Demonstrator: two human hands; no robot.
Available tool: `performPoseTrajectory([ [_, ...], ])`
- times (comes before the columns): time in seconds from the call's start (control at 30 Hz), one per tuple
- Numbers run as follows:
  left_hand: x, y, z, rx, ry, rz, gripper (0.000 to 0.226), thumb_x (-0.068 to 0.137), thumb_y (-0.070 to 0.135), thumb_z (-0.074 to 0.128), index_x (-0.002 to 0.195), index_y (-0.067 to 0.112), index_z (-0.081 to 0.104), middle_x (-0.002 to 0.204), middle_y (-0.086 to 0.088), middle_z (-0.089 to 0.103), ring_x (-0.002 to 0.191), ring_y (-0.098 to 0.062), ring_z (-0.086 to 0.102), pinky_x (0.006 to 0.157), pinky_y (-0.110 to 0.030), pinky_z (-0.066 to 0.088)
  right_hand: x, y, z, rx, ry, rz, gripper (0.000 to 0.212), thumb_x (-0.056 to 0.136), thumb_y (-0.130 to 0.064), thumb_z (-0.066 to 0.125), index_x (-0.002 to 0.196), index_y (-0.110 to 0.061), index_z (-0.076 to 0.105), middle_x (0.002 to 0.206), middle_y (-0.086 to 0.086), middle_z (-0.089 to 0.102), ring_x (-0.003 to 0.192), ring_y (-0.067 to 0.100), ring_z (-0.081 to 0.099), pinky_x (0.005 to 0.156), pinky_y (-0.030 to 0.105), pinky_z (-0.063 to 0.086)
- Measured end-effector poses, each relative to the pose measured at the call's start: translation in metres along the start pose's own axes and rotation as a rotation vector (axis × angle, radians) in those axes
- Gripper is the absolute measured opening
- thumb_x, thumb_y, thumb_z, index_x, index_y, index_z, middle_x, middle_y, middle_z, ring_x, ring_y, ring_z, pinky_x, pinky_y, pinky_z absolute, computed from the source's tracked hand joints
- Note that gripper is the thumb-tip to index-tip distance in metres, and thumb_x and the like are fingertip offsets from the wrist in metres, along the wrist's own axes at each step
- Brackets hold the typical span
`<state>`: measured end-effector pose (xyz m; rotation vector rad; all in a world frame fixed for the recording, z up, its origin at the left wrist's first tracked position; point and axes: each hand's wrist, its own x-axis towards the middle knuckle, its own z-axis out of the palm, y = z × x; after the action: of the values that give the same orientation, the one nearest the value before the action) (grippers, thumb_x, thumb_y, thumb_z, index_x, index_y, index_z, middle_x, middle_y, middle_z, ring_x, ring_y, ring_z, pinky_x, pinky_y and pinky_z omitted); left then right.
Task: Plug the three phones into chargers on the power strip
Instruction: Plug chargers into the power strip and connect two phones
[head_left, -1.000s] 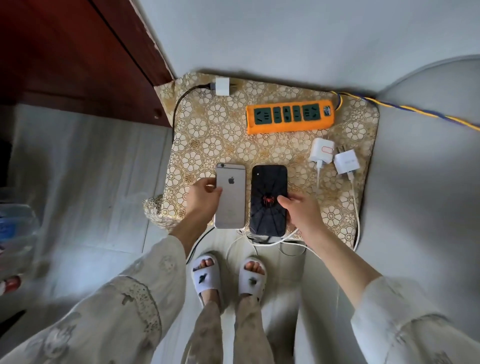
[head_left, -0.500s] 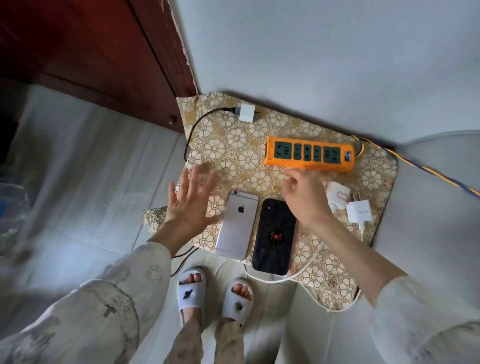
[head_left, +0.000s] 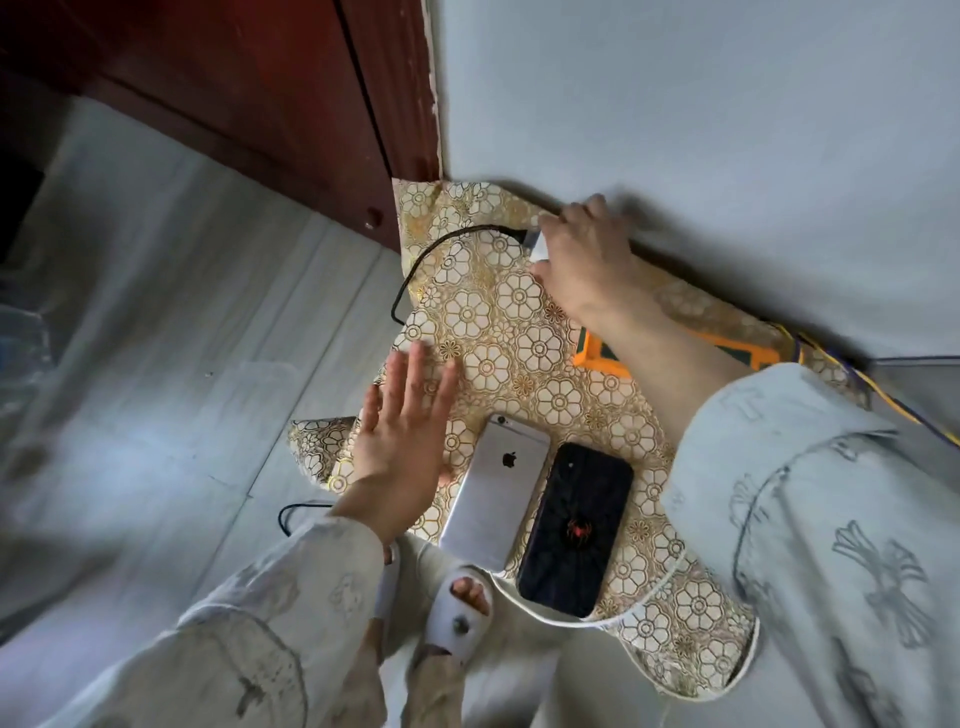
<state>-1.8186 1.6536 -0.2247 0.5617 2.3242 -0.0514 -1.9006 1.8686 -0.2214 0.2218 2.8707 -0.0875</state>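
Right hand (head_left: 582, 254): fingers clamped on the white charger (head_left: 537, 244) at the far edge of the tabletop (head_left: 519, 332), black cable (head_left: 415, 265) trailing.
Left hand (head_left: 400, 441): fingers straight, apart, holding nothing.
Phones: silver phone (head_left: 498, 493) and black phone (head_left: 576, 525) side by side at the near edge — only 2 visible.
Power strip (head_left: 602, 353): mostly under the forearm.
Advice: lift clear, prongs square to a socket — press straight.

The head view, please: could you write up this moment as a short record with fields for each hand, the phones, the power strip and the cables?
right hand: reaching to the far edge of the patterned cloth, fingers closed round the white charger
left hand: fingers straight, spread over the cloth left of the phones, holding nothing
silver phone: face down
black phone: face down, right of the silver one
power strip: orange, mostly hidden behind the right forearm
black cable: runs from the white charger
white cable: curves past the black phone's near end
third phone: not visible
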Motion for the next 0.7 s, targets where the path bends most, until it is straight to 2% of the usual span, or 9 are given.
performPoseTrajectory([
  [0.1,-0.001,0.0,-0.002,-0.002,-0.01,-0.004,0.114,0.08,0.024,0.066,0.137,0.026,-0.033,0.135,-0.007,-0.047,0.129,-0.025,-0.037,0.116,-0.043,-0.008,-0.003,-0.003,-0.009,0.057,0.025,-0.023,0.034,0.086,-0.016,0.057,0.117,-0.003,0.058,0.115,0.019,0.062,0.112,0.033,0.048,0.093,0.041,0.041],
  [0.2,-0.002,0.001,-0.005,-0.013,-0.026,0.002,0.115,0.079,0.028,0.067,0.137,0.025,-0.032,0.135,-0.008,-0.046,0.129,-0.025,-0.036,0.115,-0.042,-0.008,-0.021,0.005,-0.025,0.255,0.034,0.035,0.036,0.083,-0.021,0.062,0.116,-0.006,0.06,0.115,0.015,0.064,0.107,0.03,0.056,0.09,0.037,0.044],
  [0.3,-0.002,0.001,-0.007,-0.028,-0.025,0.012,0.114,0.078,0.03,0.066,0.138,0.025,-0.031,0.135,-0.007,-0.046,0.129,-0.025,-0.036,0.115,-0.042,-0.007,-0.049,0.033,-0.041,0.573,-0.056,0.18,0.041,0.08,-0.029,0.067,0.116,-0.013,0.057,0.113,0.006,0.064,0.101,0.021,0.061,0.093,0.037,0.049],
  [0.37,-0.003,0.001,-0.008,-0.036,-0.024,0.016,0.113,0.079,0.031,0.066,0.137,0.026,-0.031,0.135,-0.007,-0.046,0.13,-0.024,-0.035,0.116,-0.043,-0.005,-0.07,0.058,-0.048,0.747,-0.092,0.28,0.043,0.081,-0.029,0.067,0.119,-0.014,0.055,0.111,0.0,0.061,0.1,0.015,0.058,0.093,0.031,0.046],
  [0.43,-0.004,0.001,-0.008,-0.048,-0.023,0.021,0.113,0.079,0.03,0.066,0.136,0.027,-0.031,0.136,-0.006,-0.045,0.132,-0.025,-0.034,0.117,-0.043,-0.005,-0.09,0.078,-0.05,0.769,-0.13,0.33,0.042,0.084,-0.025,0.064,0.123,-0.014,0.054,0.113,-0.002,0.06,0.102,0.012,0.055,0.095,0.027,0.041],
  [0.5,-0.004,0.001,-0.008,-0.061,-0.014,0.025,0.114,0.078,0.029,0.067,0.134,0.028,-0.032,0.136,-0.005,-0.045,0.133,-0.025,-0.033,0.117,-0.044,-0.004,-0.104,0.089,-0.042,0.75,-0.17,0.33,0.033,0.085,-0.025,0.062,0.118,-0.024,0.057,0.114,-0.005,0.062,0.105,0.012,0.058,0.103,0.036,0.04],
  [0.57,-0.004,0.0,-0.007,-0.061,-0.008,0.023,0.114,0.078,0.03,0.067,0.133,0.029,-0.033,0.136,-0.005,-0.045,0.131,-0.025,-0.034,0.117,-0.043,-0.004,-0.11,0.088,-0.035,0.762,-0.19,0.323,0.028,0.082,-0.026,0.064,0.108,-0.035,0.059,0.111,-0.01,0.066,0.106,0.011,0.061,0.104,0.044,0.041],
  [0.63,-0.004,0.0,-0.006,-0.058,-0.007,0.022,0.115,0.078,0.031,0.068,0.131,0.03,-0.034,0.136,-0.004,-0.045,0.13,-0.024,-0.035,0.117,-0.043,-0.003,-0.11,0.083,-0.03,0.844,-0.171,0.334,0.029,0.08,-0.02,0.068,0.103,-0.035,0.059,0.111,-0.008,0.066,0.104,0.008,0.062,0.105,0.038,0.041],
  [0.7,-0.003,-0.001,-0.005,-0.056,-0.003,0.025,0.115,0.078,0.03,0.068,0.129,0.03,-0.035,0.135,-0.004,-0.046,0.129,-0.023,-0.035,0.117,-0.044,-0.003,-0.109,0.077,-0.03,0.931,-0.171,0.337,0.03,0.082,-0.011,0.066,0.109,-0.022,0.057,0.112,-0.004,0.063,0.103,0.007,0.058,0.098,0.025,0.04],
])
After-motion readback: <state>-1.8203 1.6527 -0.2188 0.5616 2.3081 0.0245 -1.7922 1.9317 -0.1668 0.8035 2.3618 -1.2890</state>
